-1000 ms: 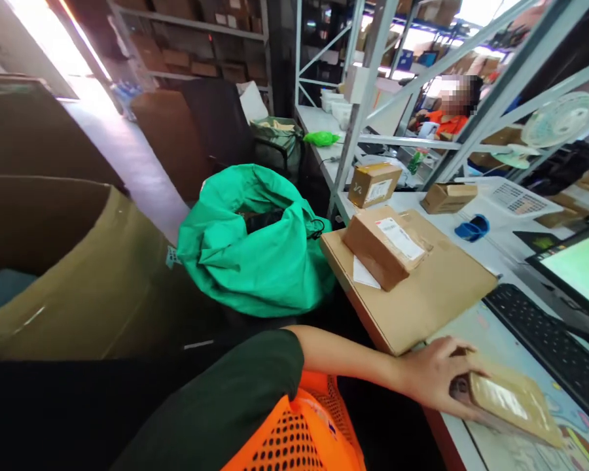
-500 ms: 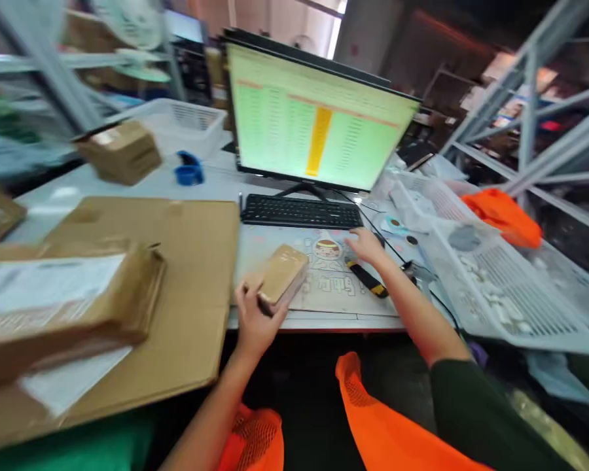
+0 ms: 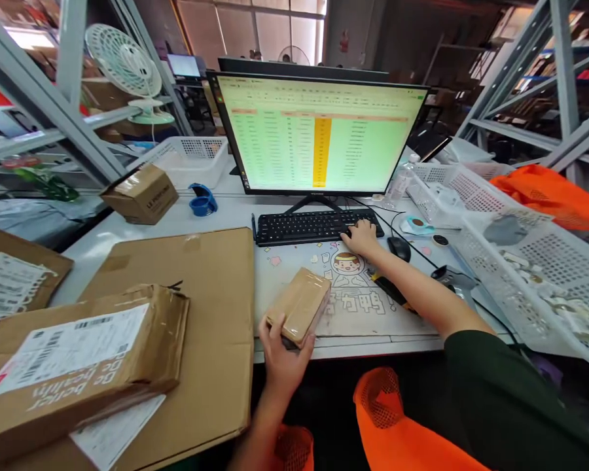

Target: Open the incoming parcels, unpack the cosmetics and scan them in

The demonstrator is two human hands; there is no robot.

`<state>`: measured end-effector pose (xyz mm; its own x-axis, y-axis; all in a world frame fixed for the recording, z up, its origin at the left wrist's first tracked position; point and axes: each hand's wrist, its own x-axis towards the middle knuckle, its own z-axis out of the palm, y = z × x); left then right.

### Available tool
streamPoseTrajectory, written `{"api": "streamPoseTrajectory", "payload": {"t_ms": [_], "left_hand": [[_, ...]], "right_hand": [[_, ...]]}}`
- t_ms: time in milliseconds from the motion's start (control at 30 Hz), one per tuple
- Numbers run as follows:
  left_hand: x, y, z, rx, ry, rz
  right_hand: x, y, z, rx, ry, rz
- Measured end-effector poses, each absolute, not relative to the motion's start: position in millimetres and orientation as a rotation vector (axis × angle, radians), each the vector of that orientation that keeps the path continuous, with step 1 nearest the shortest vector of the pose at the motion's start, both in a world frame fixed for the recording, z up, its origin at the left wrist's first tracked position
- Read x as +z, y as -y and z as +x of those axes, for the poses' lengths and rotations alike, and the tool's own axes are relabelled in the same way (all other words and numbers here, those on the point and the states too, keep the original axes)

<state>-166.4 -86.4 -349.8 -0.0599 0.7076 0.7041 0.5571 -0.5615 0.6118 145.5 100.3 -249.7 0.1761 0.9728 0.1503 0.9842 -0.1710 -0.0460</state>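
The small brown box (image 3: 300,302) is oblong and shiny.

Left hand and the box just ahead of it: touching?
Touching. The head view shows it: the left hand has fingers and thumb against the near end of the box.

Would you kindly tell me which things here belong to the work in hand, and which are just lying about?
Apparently in use:
- small taped box, held in the left hand
- keyboard, under the right hand
- lit monitor behind it

Seemingly just lying about:
- blue plastic item
- orange cloth
- pale green fan
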Motion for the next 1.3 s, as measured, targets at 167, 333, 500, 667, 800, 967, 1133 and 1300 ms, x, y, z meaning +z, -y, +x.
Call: {"api": "streamPoseTrajectory", "payload": {"t_ms": [167,333,500,667,800,967,1133,1300], "left_hand": [[-339.2,87.8,-167.1,1.57,-1.213,1.982],[-321.4,81.0,-142.7,1.342,-0.957,1.967],[-304.6,44.2,-101.9,1.403,-1.132,1.814],[-293.3,37.2,-95.9,1.525,-1.113,2.044],[-294.9,69.1,-100.6,1.362,-0.895,2.429],[-296.5,73.4,-95.9,1.138,-0.993,2.581],[-287.3,55.8,-95.6,0.974,-0.939,2.634],[-284.3,54.3,-97.3,1.04,-0.855,2.653]], "right_hand": [[-235.8,-40.1,160.2,-0.056,2.023,-2.286],[-250.3,89.0,188.0,0.059,2.025,-2.469],[-280.8,144.7,187.8,-0.045,1.858,-2.412],[-292.7,162.5,188.8,-0.044,1.617,-2.196],[-283.0,209.5,177.4,-0.139,1.6,-1.823],[-269.8,241.5,150.3,0.007,1.875,-1.476],[-272.5,229.4,147.2,0.01,1.999,-1.424],[-274.4,220.9,159.7,0.007,2.049,-1.392]]}}
